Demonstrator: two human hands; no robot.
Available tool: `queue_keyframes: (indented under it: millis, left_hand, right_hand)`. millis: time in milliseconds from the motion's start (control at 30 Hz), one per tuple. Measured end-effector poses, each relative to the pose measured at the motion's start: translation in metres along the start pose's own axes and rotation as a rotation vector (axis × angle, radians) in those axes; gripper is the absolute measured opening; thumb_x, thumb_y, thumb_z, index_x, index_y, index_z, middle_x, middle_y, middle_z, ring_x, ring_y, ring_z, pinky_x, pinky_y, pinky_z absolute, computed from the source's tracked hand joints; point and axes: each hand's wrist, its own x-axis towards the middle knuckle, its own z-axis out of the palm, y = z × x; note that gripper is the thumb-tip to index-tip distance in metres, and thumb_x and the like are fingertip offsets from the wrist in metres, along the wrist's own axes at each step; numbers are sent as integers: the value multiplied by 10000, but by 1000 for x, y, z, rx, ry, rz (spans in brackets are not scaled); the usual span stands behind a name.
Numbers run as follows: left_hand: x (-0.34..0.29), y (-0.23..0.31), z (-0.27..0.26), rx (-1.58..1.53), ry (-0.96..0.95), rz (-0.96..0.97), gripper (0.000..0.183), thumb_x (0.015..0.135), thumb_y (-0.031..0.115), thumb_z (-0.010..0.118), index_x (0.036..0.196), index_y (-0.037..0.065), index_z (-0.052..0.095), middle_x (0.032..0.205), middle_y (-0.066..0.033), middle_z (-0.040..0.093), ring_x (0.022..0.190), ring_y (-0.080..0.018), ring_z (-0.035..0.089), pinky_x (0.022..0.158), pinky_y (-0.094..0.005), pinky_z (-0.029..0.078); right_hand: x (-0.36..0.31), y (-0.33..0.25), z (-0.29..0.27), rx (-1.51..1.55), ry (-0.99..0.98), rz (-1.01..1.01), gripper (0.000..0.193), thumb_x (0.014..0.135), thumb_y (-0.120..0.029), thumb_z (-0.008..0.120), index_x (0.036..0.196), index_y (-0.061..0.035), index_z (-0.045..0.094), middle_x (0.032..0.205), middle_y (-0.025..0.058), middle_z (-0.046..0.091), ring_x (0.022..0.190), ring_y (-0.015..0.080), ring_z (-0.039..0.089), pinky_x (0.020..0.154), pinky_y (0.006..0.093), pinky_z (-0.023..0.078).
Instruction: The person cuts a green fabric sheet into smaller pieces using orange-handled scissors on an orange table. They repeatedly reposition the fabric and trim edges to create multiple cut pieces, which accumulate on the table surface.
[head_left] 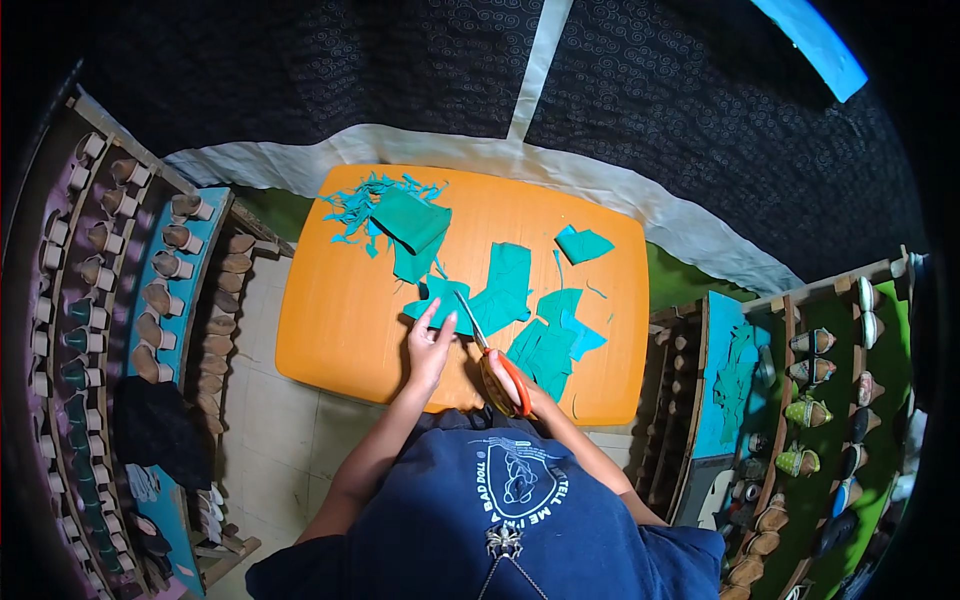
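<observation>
My left hand [430, 348] grips a piece of green fabric [437, 300] above the near part of an orange table [330, 310]. My right hand [507, 378] is closed round the orange handles of a pair of scissors [478, 335]. The scissor blades reach up and left to the right side of the held fabric; whether they are spread is hard to tell. Right beside the blades lies another green fabric piece [508, 278]. Several cut green pieces [545, 350] overlap to the right of my right hand.
Thin green scraps [365, 205] heap at the table's far left, beside a folded green cloth [412, 222]. A small green piece [583, 244] lies far right. Shelves of shoe forms [165, 265] stand left, shoe racks [810, 410] right. A dark curtain [400, 80] hangs behind.
</observation>
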Motion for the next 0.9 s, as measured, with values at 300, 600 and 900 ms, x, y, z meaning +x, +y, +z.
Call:
queue_keyframes:
  millis: [300,600,900]
  left_hand:
    - [4,2,-3,-56,13,213,550,773,-29,620,1271,-48,384,1213,-107,473,991,-92,489,819,-218,425]
    - [-12,5,10,-43,17,244,572,771,-57,610,1278,-76,346,1366,-139,305,1135,-144,417,909,-262,401]
    - [-13,-2,11,-75,56,233,604,770,-52,615,1298,-61,321,1332,-130,353,1052,-123,474,872,-246,423]
  right_hand:
    - [-1,3,5,79,-19,-28,573,866,-625,231,796,-76,378,631,-9,357,549,108,339,499,255,319]
    - [5,2,10,82,83,-20,554,855,-638,259,783,-99,369,621,-24,352,529,80,318,468,233,280]
    - [0,0,9,143,46,24,611,844,-660,225,874,-94,452,633,0,434,550,79,398,465,232,312]
